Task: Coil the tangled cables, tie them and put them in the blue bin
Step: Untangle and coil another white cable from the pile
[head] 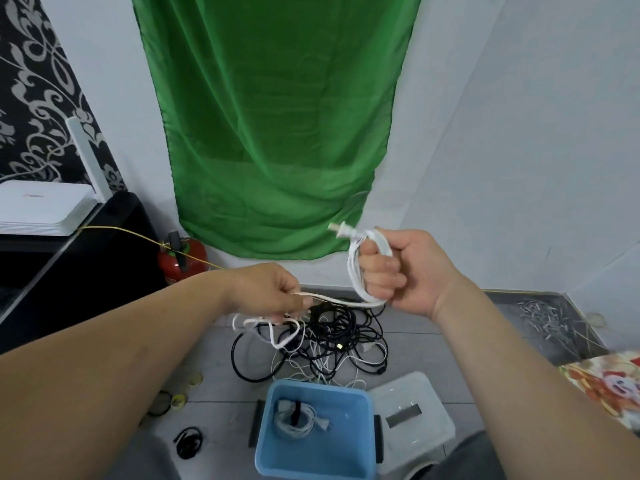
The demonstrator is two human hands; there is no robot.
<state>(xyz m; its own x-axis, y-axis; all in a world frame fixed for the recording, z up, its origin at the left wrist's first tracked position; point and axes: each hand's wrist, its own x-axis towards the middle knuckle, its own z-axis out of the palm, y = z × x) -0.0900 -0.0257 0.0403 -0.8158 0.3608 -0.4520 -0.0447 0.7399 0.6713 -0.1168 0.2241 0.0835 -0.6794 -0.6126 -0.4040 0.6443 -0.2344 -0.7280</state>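
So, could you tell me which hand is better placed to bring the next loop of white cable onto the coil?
Left, probably: the left hand pinches the loose run of the white cable above the tangled pile, while the right hand is busy gripping the coil.

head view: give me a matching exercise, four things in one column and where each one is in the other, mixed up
Things
1. white plug cable
2. tied white coil
3. black cables
4. clear lid

Places
a. tangled in a heap on the floor
b. inside the blue bin
c. looped round the right hand, its loose end pinched by the left hand
d. on the floor beside the bin

Pairs: 1-c, 2-b, 3-a, 4-d
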